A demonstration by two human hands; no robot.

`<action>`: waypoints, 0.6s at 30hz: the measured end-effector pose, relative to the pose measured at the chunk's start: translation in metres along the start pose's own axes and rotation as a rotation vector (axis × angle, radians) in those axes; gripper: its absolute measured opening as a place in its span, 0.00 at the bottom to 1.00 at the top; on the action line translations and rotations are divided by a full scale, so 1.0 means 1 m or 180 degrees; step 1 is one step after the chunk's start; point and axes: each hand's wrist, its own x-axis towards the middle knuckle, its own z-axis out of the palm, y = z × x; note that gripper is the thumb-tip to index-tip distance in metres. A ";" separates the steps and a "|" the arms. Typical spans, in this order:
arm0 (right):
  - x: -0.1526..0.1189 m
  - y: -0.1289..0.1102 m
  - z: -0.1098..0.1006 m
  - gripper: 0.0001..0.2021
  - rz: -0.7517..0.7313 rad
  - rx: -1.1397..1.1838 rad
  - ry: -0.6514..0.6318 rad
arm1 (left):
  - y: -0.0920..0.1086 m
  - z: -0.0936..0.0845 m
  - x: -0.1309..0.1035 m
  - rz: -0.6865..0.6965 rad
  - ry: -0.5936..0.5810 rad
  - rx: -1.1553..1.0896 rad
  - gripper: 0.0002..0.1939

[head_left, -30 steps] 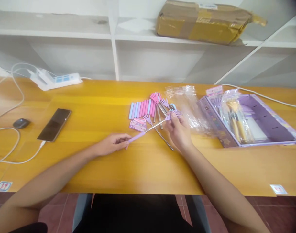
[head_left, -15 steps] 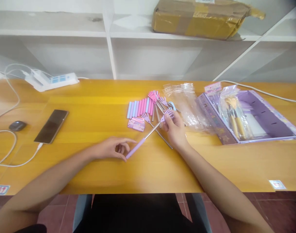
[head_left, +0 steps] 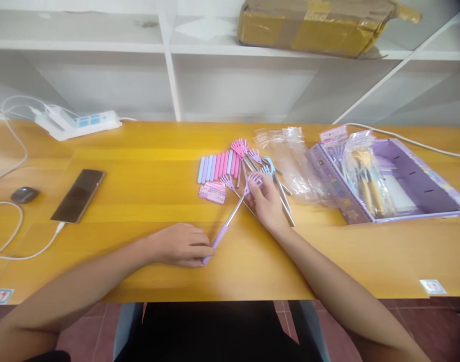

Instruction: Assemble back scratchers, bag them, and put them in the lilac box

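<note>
A purple back scratcher (head_left: pixel 221 234) with a metal rod slants between my hands. My left hand (head_left: pixel 184 245) closes round the lower end of its purple handle. My right hand (head_left: pixel 266 203) grips it by the hand-shaped head. Behind my hands lies a row of pink, blue and purple handle tubes (head_left: pixel 217 167), with pink cards (head_left: pixel 212 192) in front of it. Metal rods with pink heads (head_left: pixel 239 147), purple heads and blue heads (head_left: pixel 268 166) are heaped beside the row, partly hidden by my right hand.
Clear plastic bags (head_left: pixel 293 166) lie right of the heap. Beyond them a purple box (head_left: pixel 437 201) holds bagged items. A phone (head_left: pixel 79 195), a black mouse-like object (head_left: pixel 24 194) and a power strip (head_left: pixel 82 124) are at the left. A taped carton (head_left: pixel 312 26) rests on the shelf.
My left hand has closed on the handle end, its fingers having been apart. The scratcher has turned a little steeper. My right hand has shifted slightly left, and more blue heads and rods show.
</note>
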 end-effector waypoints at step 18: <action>-0.015 -0.004 0.006 0.18 -0.0545 -0.1413 -0.0456 | 0.003 -0.001 0.002 -0.0298 -0.0107 -0.0444 0.09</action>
